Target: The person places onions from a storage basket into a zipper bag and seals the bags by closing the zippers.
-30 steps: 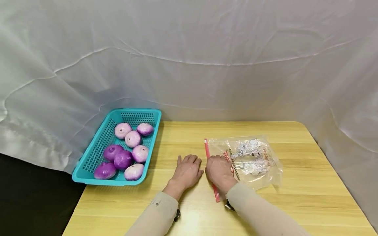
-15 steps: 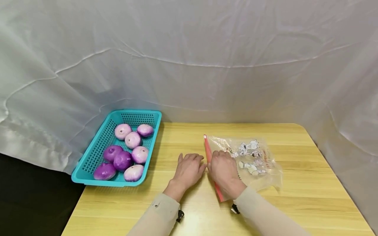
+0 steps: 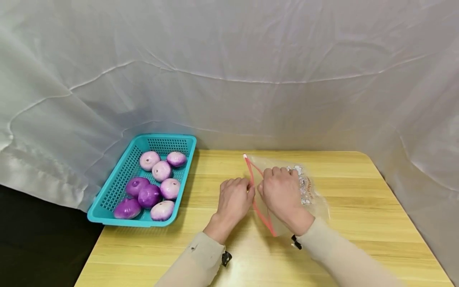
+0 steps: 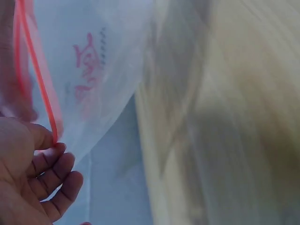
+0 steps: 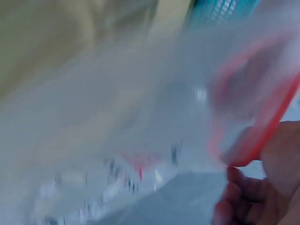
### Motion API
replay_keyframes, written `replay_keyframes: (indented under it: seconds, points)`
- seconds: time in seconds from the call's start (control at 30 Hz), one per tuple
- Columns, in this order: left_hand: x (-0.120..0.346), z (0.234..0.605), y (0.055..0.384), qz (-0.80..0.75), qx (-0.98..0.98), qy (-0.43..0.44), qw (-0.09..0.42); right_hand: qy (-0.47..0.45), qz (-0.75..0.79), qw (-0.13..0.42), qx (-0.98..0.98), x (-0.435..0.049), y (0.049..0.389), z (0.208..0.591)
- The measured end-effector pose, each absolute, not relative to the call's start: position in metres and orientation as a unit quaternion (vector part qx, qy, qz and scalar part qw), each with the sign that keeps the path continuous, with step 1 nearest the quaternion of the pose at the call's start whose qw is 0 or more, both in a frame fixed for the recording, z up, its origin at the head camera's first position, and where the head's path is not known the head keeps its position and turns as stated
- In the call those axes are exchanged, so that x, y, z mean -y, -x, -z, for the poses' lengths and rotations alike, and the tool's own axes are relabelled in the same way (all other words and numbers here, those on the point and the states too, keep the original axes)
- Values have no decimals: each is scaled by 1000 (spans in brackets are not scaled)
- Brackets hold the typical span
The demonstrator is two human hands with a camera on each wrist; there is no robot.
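Note:
A clear zip bag with printed cartoon figures and a red zip edge is lifted over the table, its mouth parted into a narrow gap. My left hand pinches the near red edge between thumb and fingers, as the left wrist view shows with the left hand at the rim. On the opposite edge, my right hand grips the bag with curled fingers. The right wrist view is blurred, but there the right hand pinches the red rim too.
Left of the hands stands a turquoise plastic basket with several purple onions in it. The wooden table is bordered at the back and sides by a pale hanging cloth.
My left hand has moved from resting beside the bag to pinching its red edge. My right hand has shifted rightward with the other edge, and the bag's mouth has come apart.

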State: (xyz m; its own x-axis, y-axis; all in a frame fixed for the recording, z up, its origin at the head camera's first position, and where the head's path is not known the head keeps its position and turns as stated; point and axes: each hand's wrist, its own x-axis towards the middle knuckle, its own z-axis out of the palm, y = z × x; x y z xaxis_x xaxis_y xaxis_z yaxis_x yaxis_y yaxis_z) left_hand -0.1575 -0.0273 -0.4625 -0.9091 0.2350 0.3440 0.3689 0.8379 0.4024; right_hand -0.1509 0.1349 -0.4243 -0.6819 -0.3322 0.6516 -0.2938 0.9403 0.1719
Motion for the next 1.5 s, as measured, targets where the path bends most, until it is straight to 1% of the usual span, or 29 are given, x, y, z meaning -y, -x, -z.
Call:
replay_keyframes:
  seconds: [0.07, 0.13, 0.27, 0.37, 0.43, 0.5, 0.6, 0.7, 0.8, 0.87, 0.93, 1.0, 1.1, 1.17, 1.23, 1.3, 1.4, 1.5]
  points:
    - [33, 457, 160, 230, 950, 146, 151, -163, 39, 333, 928, -144, 152, 412]
    - [43, 448, 163, 223, 956, 116, 150, -156, 35, 324, 933, -154, 152, 396]
    - [67, 426, 171, 195, 969, 38, 143, -148, -10, 364, 920, -165, 150, 359]
    - [76, 409, 173, 188, 972, 20, 137, -161, -27, 369, 915, -162, 144, 338]
    - [75, 397, 168, 195, 971, 33, 134, -173, -40, 341, 923, -155, 139, 329]
    - [70, 384, 160, 211, 966, 54, 138, -183, -65, 299, 934, -146, 134, 322]
    - [61, 363, 146, 234, 953, 84, 174, -181, -113, 249, 945, -133, 129, 315]
    - [55, 345, 135, 242, 936, 108, 230, -170, -148, 224, 948, -127, 128, 309]
    - [53, 337, 131, 237, 924, 124, 274, -157, -169, 195, 953, -126, 131, 309]
    - [55, 337, 134, 226, 922, 127, 286, -149, -173, 173, 958, -130, 135, 312]
    - [60, 341, 139, 206, 931, 119, 278, -136, -164, 156, 964, -137, 141, 318]
    - [67, 347, 146, 177, 943, 100, 264, -127, -138, 159, 969, -147, 147, 325]
    - [80, 353, 153, 136, 964, 64, 219, -111, -95, 177, 973, -161, 152, 334]
    - [85, 353, 153, 121, 971, 52, 200, -109, -78, 186, 973, -166, 153, 336]
    - [85, 348, 149, 124, 973, 56, 187, -114, -91, 169, 975, -165, 152, 335]
    - [82, 339, 143, 138, 969, 70, 193, -119, -120, 138, 976, -160, 152, 332]
    - [71, 322, 134, 163, 958, 96, 216, -122, -180, 90, 972, -149, 151, 327]
    - [59, 311, 129, 169, 952, 120, 223, -123, -217, 71, 966, -143, 153, 326]
